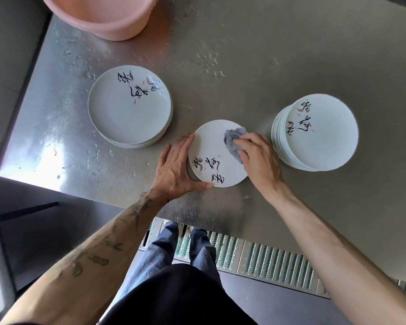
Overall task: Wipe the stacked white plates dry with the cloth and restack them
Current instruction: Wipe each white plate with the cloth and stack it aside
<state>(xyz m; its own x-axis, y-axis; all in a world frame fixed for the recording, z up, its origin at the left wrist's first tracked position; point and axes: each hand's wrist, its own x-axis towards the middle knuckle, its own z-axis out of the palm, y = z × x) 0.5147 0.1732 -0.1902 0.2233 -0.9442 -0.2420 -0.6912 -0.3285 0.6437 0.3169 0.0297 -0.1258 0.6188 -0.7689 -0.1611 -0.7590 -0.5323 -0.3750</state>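
On the steel table (244,66), a single plate (211,158) lay flat between two piles of plates. My left hand (176,167) braced its left rim, fingers straight and close together, thumb along the near edge. My right hand (258,158) curled its fingers over the grey cloth (233,139), pressing it onto the plate's far right part. The low stack (127,113) sat apart on the left, and the taller stack (324,141) stood just beside my right hand. A pink basin (108,17) stood at the far edge.
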